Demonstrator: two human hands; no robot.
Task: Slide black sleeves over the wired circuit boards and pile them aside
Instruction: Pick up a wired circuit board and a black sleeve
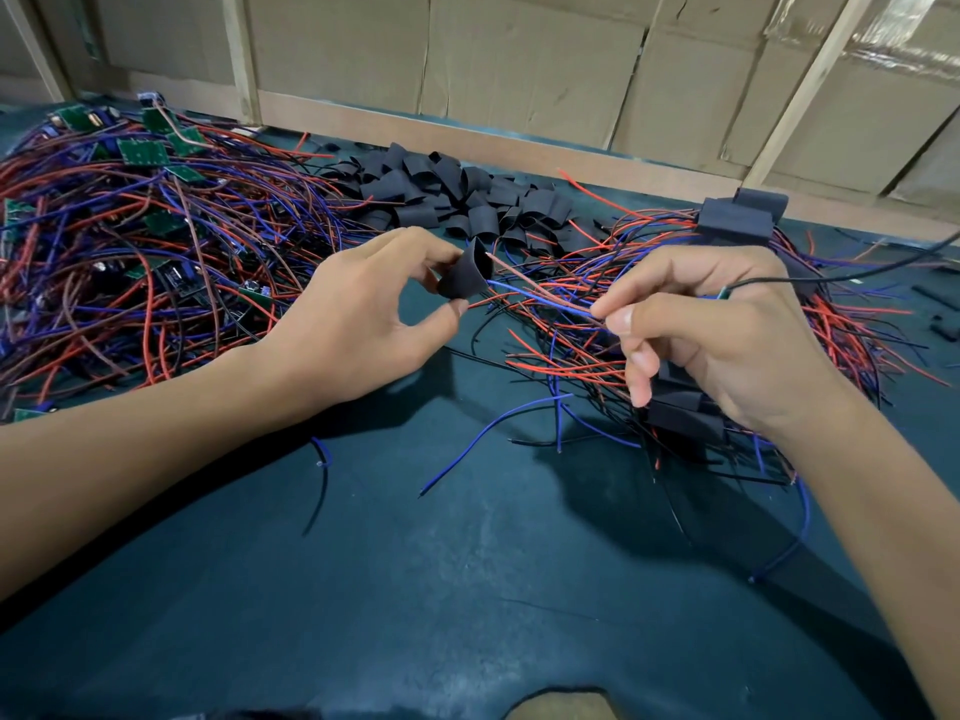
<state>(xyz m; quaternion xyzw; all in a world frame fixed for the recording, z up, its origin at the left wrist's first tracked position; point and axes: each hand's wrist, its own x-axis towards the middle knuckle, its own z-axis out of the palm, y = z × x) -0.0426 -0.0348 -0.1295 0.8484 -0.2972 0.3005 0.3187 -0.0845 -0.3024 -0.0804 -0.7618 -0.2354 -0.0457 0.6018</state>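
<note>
My left hand [363, 314] pinches a black sleeve [466, 278] between thumb and fingers, its mouth turned toward the right. My right hand [722, 335] grips a bunch of wires [545, 298], blue and brownish-red, whose tips reach the sleeve's opening. The circuit board on those wires is hidden inside my right hand. A heap of loose black sleeves [457, 194] lies behind my hands. Bare green circuit boards [143, 153] with red and blue wires sprawl at the left. Sleeved boards [735, 220] with their wires are piled at the right.
The dark green table mat [467, 563] stretches toward me with a few stray blue and black wires [483, 433] on it. A cardboard and wood wall [519, 70] closes the far edge. Small black offcuts [943, 327] lie at the far right.
</note>
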